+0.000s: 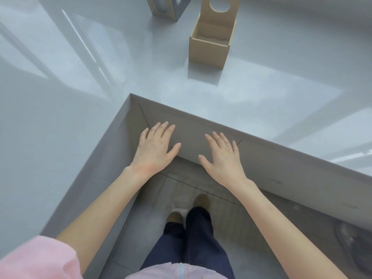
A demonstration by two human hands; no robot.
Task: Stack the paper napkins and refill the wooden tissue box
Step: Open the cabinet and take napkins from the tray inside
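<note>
1. Left hand [156,147] and right hand [222,155] hover flat, fingers spread, holding nothing — off the worktop's [80,97] inner corner.
2. Wooden tissue box [210,48] stands open-topped toward the far edge — bare surface between.

Bright, soft daylight; pale window glare streaks the glossy tabletop [60,97] toward ten o'clock; edges bend, slightly soft.

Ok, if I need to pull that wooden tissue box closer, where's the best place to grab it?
Probably by the tall back panel with the round hole, or across the side walls of the wooden tissue box. Come from above and the near side: it stands upright with its top open. Both hands are open and free.
</note>
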